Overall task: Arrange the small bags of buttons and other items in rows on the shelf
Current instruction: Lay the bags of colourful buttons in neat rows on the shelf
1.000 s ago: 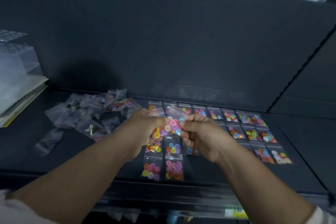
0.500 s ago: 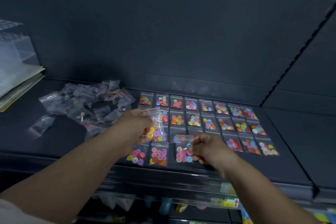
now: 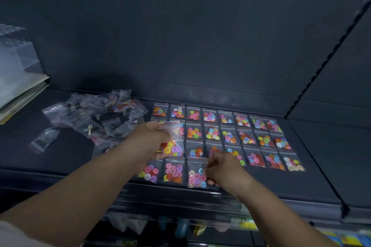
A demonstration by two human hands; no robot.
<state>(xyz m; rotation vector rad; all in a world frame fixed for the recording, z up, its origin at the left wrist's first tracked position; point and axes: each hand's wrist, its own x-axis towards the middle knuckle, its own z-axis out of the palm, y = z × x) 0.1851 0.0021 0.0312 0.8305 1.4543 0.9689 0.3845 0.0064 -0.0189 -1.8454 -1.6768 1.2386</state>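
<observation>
Small clear bags of coloured buttons lie in rows (image 3: pixel 226 132) on the dark shelf (image 3: pixel 301 184). My left hand (image 3: pixel 149 141) holds one bag of yellow and purple buttons (image 3: pixel 173 142) upright above the rows' left end. My right hand (image 3: pixel 222 168) pinches a bag of pink and blue buttons (image 3: pixel 195 175) that lies in the front row, third from the left, beside two other front-row bags (image 3: pixel 173 170). A loose heap of unsorted bags (image 3: pixel 96 118) sits to the left of the rows.
A stack of papers and clear plastic (image 3: pixel 18 84) stands at the far left of the shelf. The shelf's back wall (image 3: pixel 180 46) rises right behind the rows. Lower shelves with goods (image 3: pixel 180 226) show below the front edge.
My right hand has carried its bag down from mid-air and set it into the front row. My left hand still holds its bag, now a little lower and apart from the right.
</observation>
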